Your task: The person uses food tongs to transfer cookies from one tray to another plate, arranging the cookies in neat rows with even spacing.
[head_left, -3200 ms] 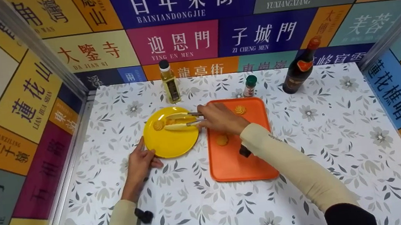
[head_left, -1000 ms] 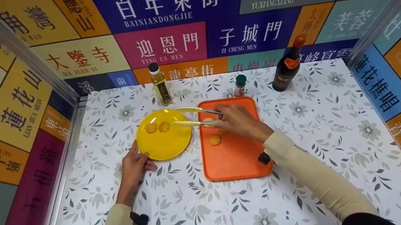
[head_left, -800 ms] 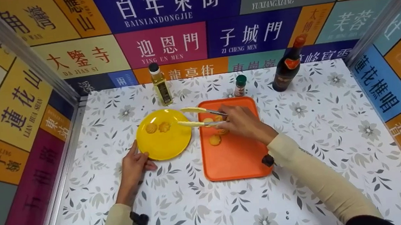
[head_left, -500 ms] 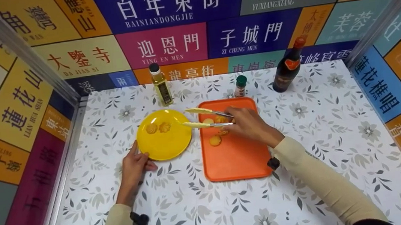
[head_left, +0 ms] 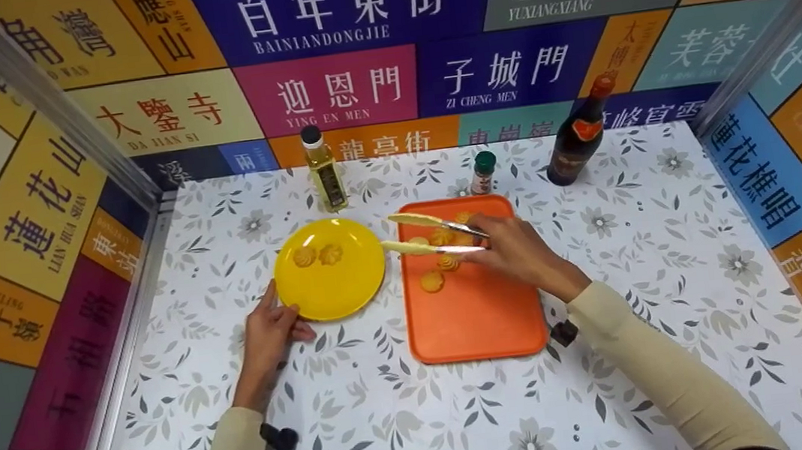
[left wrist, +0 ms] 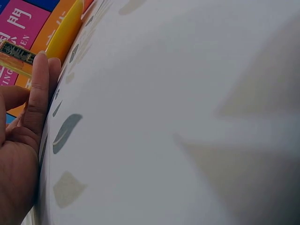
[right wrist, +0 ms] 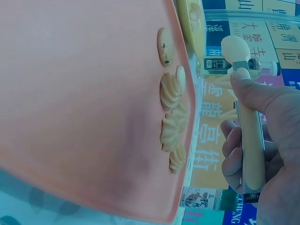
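My left hand [head_left: 273, 330] holds the near-left rim of a round yellow plate [head_left: 333, 293]. In the left wrist view its fingers [left wrist: 40, 89] reach the plate's edge, their tips partly hidden. Two swirled cookies [head_left: 318, 255] lie side by side on that plate. My right hand [head_left: 521, 249] grips tongs [head_left: 411, 249] with pale tips, apart and with nothing between them. The tongs reach over the left side of an orange tray [head_left: 476, 322], tips near the gap beside the plate. Several cookies [right wrist: 171, 131] lie on the tray, some partly covered by the tongs in the head view.
Behind the plate stands an oil bottle [head_left: 324, 169]. A small green-capped jar [head_left: 483, 172] is just behind the tray, and a dark red-capped bottle [head_left: 581, 133] stands to its right. Printed wall panels [head_left: 348, 87] border the white floral table [head_left: 362, 410].
The right hand has drawn the tongs rightward from the plate to over the tray, leaving a second cookie on the plate. The left hand stays at the plate's rim.
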Demonstrator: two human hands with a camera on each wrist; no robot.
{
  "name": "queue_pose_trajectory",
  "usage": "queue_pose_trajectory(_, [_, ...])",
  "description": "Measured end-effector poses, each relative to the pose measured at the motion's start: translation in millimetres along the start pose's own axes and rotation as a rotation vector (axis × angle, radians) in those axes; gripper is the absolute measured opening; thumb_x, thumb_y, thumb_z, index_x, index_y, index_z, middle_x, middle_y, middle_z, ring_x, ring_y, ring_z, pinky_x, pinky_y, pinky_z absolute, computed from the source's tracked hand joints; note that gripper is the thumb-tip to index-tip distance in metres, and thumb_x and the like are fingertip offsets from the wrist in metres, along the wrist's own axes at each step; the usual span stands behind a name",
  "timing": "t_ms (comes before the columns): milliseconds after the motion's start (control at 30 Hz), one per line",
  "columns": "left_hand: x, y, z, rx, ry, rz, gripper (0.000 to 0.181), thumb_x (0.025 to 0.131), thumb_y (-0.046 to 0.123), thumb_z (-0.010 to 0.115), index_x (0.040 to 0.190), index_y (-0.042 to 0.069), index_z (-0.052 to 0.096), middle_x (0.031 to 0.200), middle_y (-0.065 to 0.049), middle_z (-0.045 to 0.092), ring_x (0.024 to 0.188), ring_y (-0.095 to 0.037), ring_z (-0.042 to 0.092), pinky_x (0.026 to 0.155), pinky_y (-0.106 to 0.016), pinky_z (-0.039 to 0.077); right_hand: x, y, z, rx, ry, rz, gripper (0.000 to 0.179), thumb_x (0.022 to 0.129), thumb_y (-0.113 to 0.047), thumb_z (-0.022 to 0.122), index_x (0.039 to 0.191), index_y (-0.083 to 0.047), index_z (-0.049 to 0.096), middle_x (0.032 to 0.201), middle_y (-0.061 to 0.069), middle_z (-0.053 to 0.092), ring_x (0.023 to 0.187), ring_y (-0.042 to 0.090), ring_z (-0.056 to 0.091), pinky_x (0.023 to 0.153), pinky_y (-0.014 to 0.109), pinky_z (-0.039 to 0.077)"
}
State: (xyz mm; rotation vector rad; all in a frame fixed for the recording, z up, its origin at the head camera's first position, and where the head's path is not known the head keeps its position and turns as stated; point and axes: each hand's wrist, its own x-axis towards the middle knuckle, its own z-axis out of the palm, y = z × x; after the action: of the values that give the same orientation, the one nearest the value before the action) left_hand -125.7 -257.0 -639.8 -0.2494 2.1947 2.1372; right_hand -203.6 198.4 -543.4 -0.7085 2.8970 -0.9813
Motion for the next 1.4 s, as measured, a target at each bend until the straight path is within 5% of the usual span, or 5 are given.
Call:
queue_pose_trajectory(1133, [0.2,-2.8,-1.6,0.042,-0.008,-0.019,0.074,0.114,0.014,0.061,0.177,0.013,0.022,0.086,-0.027,0.075,0.068,-0.031,0.077,0.072,-0.039,0.070,-54.3,38.7,-5.1,0.010,0.051,-0.009,0.042,0.093,-0.030,0.092,0.123,-0.006,0.074,0.077,0.000,0.065,0.066,0.016,0.058,0.058,0.033,0.048])
queue_pose_trajectory(1400, [1.2,-2.6,-2.8,0.026,-0.006,-0.019,0.073,0.114,0.014,0.061,0.177,0.014,0.023,0.086,-0.027,0.074,0.068,-0.029,0.077,0.071,-0.038,0.070,-57.9,48.7,-6.5,-0.004,0.071,0.023,0.046,0.093,-0.026,0.092,0.129,-0.003,0.074,0.089,0.010,0.075,0.071,0.020,0.061,0.063,0.036,0.050])
